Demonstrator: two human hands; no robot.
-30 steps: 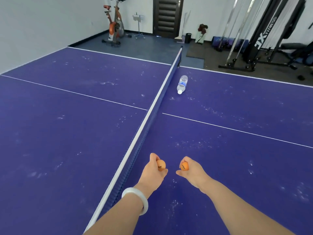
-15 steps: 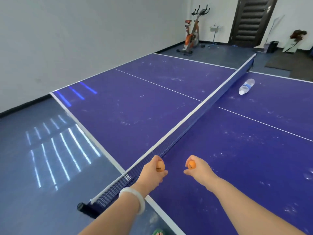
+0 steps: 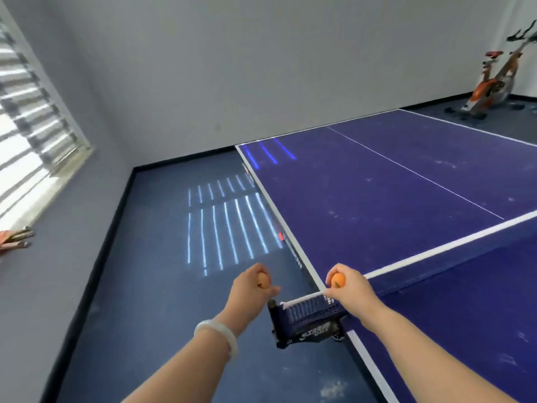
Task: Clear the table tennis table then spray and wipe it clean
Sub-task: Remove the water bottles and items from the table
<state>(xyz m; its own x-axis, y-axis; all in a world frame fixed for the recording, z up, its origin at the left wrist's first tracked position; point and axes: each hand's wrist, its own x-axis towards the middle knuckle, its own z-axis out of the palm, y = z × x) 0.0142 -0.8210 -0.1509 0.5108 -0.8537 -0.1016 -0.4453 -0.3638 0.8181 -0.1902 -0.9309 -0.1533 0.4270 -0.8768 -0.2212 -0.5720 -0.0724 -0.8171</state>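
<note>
— So, what is in the hands?

— Each one holds a ball. The left hand (image 3: 252,289), with a pale smooth bangle (image 3: 216,335) on its wrist, has its fingers curled round a small orange table tennis ball (image 3: 263,280). The right hand (image 3: 350,286) grips a second small orange ball (image 3: 338,280) the same way, fingers and thumb wrapped about it.

— And where are they over the table?

— The left hand hangs out over the dark blue floor (image 3: 162,286), just off the side edge of the purple table tennis table with white lines (image 3: 392,193). The right hand is above the near end of the dark blue net with its white top band (image 3: 436,254), close to the black net clamp (image 3: 302,324) that grips the table's side edge.

— How does the tabletop look?

— Dusty: pale smudges and specks are scattered over the purple surface on both sides of the net.

— Anything else around?

— An orange and grey exercise bike (image 3: 494,80) stands on the floor beyond the far corner of the table. On the left wall a window with slatted blinds (image 3: 35,135) throws bright stripes onto the floor and the table's corner.
</note>
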